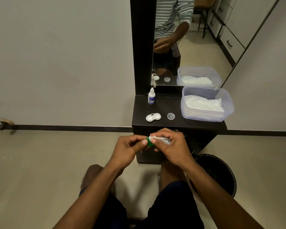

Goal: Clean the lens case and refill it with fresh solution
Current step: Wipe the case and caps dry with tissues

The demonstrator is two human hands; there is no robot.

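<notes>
A: What were the hands doing?
B: The left hand (130, 147) pinched a green cap (149, 141) between thumb and fingers. The right hand (170, 144) had its fingers closed on a wad of tissue (162, 139), pressed against the cap.
A: So which step?
B: Wiping a cap dry, I'd judge; cleaning wasn't finished.
A: And the case?
B: The case (153, 117) lay open on the dark table (180, 123), at twelve o'clock from the hands. A clear cap (170, 116) sat at its three o'clock, the bottle (151, 96) at its twelve, a tissue tub (206, 104) toward two.
A: Next?
B: Probably wiping the case, then reaching past it for the bottle.
</notes>
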